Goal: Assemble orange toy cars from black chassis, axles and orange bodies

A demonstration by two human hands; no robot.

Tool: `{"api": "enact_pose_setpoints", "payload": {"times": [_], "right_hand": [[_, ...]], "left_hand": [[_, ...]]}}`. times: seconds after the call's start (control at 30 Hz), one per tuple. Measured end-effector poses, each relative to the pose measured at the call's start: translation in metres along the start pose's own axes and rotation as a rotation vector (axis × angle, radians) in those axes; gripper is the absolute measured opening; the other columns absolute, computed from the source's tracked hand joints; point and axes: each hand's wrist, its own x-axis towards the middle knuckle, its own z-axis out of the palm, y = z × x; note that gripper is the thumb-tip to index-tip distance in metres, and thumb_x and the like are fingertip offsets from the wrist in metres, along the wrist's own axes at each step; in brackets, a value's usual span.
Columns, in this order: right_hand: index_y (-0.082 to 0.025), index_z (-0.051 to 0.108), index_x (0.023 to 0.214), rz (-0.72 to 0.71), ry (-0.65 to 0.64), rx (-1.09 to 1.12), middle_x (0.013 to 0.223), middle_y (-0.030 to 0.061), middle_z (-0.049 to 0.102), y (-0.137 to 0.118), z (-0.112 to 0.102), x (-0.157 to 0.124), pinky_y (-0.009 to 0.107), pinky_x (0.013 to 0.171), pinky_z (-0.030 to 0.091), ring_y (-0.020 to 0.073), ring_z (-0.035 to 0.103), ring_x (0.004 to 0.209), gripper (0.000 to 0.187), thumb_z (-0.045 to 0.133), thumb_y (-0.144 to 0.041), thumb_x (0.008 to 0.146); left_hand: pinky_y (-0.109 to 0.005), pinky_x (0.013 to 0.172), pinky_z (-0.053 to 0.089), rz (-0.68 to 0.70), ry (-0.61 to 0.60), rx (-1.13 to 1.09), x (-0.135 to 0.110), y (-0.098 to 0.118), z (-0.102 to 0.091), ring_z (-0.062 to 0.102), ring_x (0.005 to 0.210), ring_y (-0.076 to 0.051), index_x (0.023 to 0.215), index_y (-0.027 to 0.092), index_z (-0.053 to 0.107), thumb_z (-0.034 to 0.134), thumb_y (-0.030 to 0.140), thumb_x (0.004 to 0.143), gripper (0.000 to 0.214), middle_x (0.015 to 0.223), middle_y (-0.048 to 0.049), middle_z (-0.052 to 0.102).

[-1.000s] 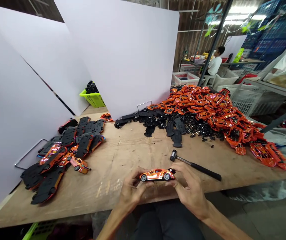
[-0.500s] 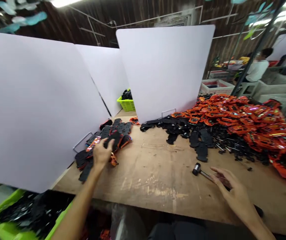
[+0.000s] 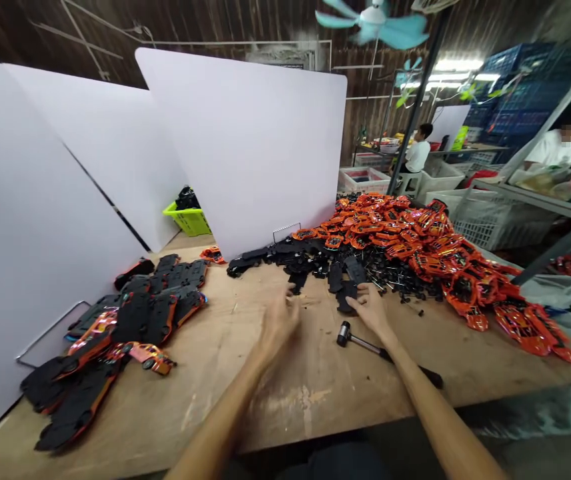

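My left hand [image 3: 280, 319] is over the middle of the table, fingers loosely bent and apart, holding nothing I can see. Just beyond its fingertips lies a black plastic toy-car base [image 3: 297, 281]. My right hand [image 3: 372, 310] reaches to another flat black car base [image 3: 346, 293], its spread thumb and fingers at that piece's right edge. Below the right hand a small mallet [image 3: 365, 344] with a black-and-metal head lies on the wood, its handle passing under my wrist. Assembled orange toy cars [image 3: 142, 317], mostly upside down with black undersides showing, are piled at left.
A heap of orange car shells [image 3: 405, 230] covers the back right, with black bases and axles [image 3: 390, 270] along its front. White panels [image 3: 250, 153] stand behind and at left. A green basket [image 3: 192, 222] sits beyond them. Two people are in the background at right.
My left hand has left the car pile and moved right to mid-table. My right hand has let go of the mallet and moved forward to the black bases. The view has turned right.
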Motion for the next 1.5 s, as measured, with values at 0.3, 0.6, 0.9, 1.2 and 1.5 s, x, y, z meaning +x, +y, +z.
{"api": "enact_pose_setpoints", "payload": {"times": [0.3, 0.6, 0.9, 1.2, 1.5], "right_hand": [[-0.023, 0.068, 0.103, -0.044, -0.032, 0.06, 0.075, 0.0019, 0.075, -0.017, -0.028, -0.02, 0.03, 0.062, 0.055, 0.0183, 0.069, 0.063, 0.038, 0.057, -0.058, 0.093], [-0.022, 0.069, 0.077, -0.073, 0.101, -0.18, 0.092, 0.011, 0.073, 0.062, -0.139, -0.011, 0.044, 0.092, 0.052, 0.0285, 0.067, 0.09, 0.009, 0.074, -0.029, 0.077], [-0.024, 0.077, 0.092, -0.408, -0.235, 0.1, 0.135, 0.011, 0.067, -0.016, -0.032, -0.092, 0.048, 0.112, 0.047, 0.0287, 0.064, 0.126, 0.014, 0.07, -0.037, 0.093], [-0.024, 0.061, 0.133, -0.451, -0.535, 0.148, 0.131, 0.0123, 0.069, -0.049, 0.049, -0.149, 0.046, 0.109, 0.051, 0.0288, 0.064, 0.125, 0.059, 0.087, -0.026, 0.08], [-0.025, 0.058, 0.14, -0.472, -0.066, -0.298, 0.131, 0.0108, 0.068, -0.028, -0.043, -0.1, 0.044, 0.112, 0.048, 0.0267, 0.062, 0.125, 0.043, 0.062, -0.04, 0.1]], "left_hand": [[-0.046, 0.116, 0.047, 0.084, -0.225, -0.421, -0.033, 0.046, 0.051, 0.065, 0.129, -0.028, 0.135, 0.022, 0.066, 0.06, 0.027, 0.096, 0.04, 0.138, -0.0116, 0.07], [-0.041, 0.084, 0.068, -0.772, 0.008, -1.016, -0.085, 0.018, 0.001, 0.081, 0.086, -0.025, 0.115, 0.014, 0.06, 0.071, 0.021, 0.093, 0.026, 0.11, -0.015, 0.078], [-0.043, 0.09, 0.066, -0.81, -0.039, -1.113, -0.129, 0.017, 0.009, 0.079, 0.09, -0.025, 0.112, 0.017, 0.055, 0.079, 0.04, 0.086, 0.042, 0.111, -0.0126, 0.075], [-0.025, 0.065, 0.055, -0.683, -0.075, -0.823, -0.145, 0.005, -0.005, 0.062, 0.076, -0.015, 0.089, 0.017, 0.063, 0.087, 0.059, 0.068, 0.052, 0.078, 0.0028, 0.06], [-0.035, 0.079, 0.065, -0.794, -0.11, -0.92, -0.132, 0.004, 0.002, 0.073, 0.089, -0.022, 0.089, 0.019, 0.058, 0.085, 0.039, 0.075, 0.037, 0.089, 0.0003, 0.068]]}}
